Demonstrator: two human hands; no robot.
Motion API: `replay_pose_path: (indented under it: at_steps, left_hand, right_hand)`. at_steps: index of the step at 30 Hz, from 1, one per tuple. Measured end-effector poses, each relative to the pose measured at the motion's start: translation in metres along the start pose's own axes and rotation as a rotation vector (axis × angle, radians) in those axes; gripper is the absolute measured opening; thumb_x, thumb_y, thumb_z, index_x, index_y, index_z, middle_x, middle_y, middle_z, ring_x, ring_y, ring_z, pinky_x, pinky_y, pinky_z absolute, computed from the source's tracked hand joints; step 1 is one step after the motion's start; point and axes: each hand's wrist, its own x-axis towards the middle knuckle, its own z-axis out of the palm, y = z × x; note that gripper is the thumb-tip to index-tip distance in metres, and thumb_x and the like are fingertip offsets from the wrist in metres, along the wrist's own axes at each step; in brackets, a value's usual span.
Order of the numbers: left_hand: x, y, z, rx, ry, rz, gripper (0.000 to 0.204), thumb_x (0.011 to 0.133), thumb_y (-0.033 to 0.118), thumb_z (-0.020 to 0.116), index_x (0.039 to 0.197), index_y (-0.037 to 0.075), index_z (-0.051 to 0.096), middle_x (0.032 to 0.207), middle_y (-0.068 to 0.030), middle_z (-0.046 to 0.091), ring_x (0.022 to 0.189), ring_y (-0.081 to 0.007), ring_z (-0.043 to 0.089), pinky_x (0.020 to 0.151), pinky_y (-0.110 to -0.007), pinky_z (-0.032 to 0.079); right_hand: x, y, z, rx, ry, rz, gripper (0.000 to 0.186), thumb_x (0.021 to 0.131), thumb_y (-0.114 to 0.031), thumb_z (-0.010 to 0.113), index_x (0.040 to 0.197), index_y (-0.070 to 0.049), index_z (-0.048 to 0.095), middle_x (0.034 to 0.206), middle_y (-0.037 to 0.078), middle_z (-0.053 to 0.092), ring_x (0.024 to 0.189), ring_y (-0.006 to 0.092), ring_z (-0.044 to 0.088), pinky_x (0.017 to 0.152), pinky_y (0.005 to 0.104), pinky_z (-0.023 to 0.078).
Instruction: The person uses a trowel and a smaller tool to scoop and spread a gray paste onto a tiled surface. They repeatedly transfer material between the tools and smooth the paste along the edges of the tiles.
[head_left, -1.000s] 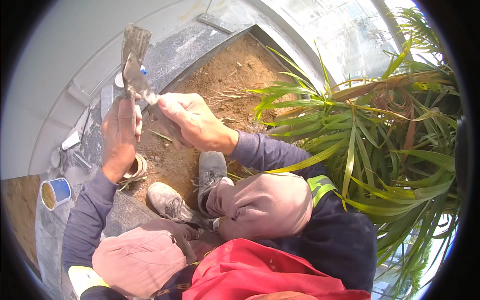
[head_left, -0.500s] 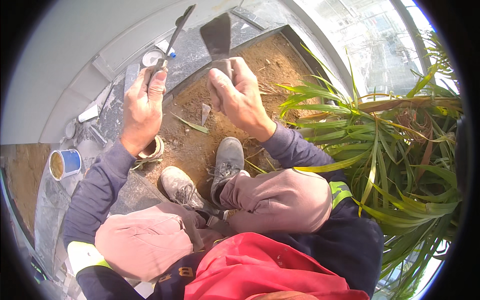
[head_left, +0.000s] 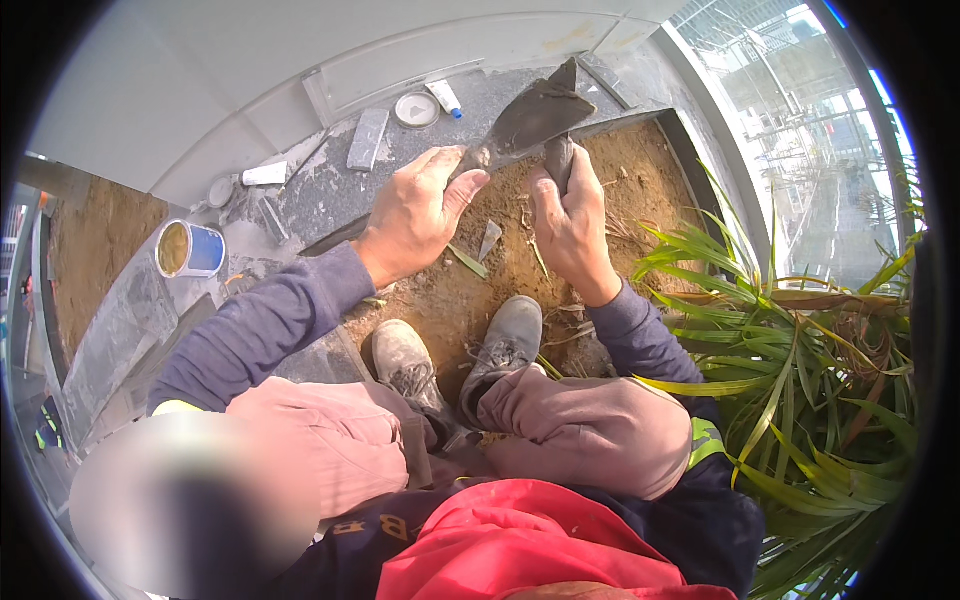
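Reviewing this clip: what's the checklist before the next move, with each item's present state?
1. Left hand gripping its broad-bladed scraper: ok.
2. Right hand gripping the other tool by its dark handle: ok.
3. Blades not touching: cannot tell; they overlap in view.
4. Both tools away from the long-leaved plant: ok.
5. Soil free of scraps: not ok; a pale shard lies there.

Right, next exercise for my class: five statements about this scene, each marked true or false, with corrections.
1. The left hand holds a putty knife. True.
2. The right hand is empty. False: it is closed around a dark handle.
3. A blue-capped tube lies beside a round lid. True.
4. The blue-and-white tub is on the person's right. False: it is on the left.
5. A leafy green plant is on the right. True.
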Motion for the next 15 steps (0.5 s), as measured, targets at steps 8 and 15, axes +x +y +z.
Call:
replay_pose_path:
  at_steps: [8, 15]
  left_hand:
    - [0.017, 0.011, -0.013, -0.107, -0.089, -0.232, 0.045, 0.105, 0.031, 0.059, 0.116, -0.013, 0.064, 0.11, -0.0328, 0.068, 0.104, -0.0483, 0.066, 0.09, -0.044, 0.054]
    - [-0.001, -0.002, -0.002, -0.063, -0.092, -0.172, 0.048, 0.105, 0.033, 0.059, 0.117, -0.013, 0.065, 0.114, -0.034, 0.068, 0.11, -0.047, 0.066, 0.094, -0.046, 0.052]
  right_hand:
    - [-0.018, -0.004, 0.009, 0.006, -0.083, 0.063, 0.029, 0.095, -0.003, 0.056, 0.122, 0.003, 0.05, 0.087, 0.017, 0.06, 0.077, 0.0315, 0.061, 0.074, 0.0417, 0.05]
    - [-0.023, -0.006, 0.01, 0.028, -0.029, 0.095, 0.028, 0.096, -0.01, 0.059, 0.121, 0.002, 0.053, 0.088, 0.015, 0.061, 0.08, 0.0316, 0.062, 0.08, 0.0416, 0.05]
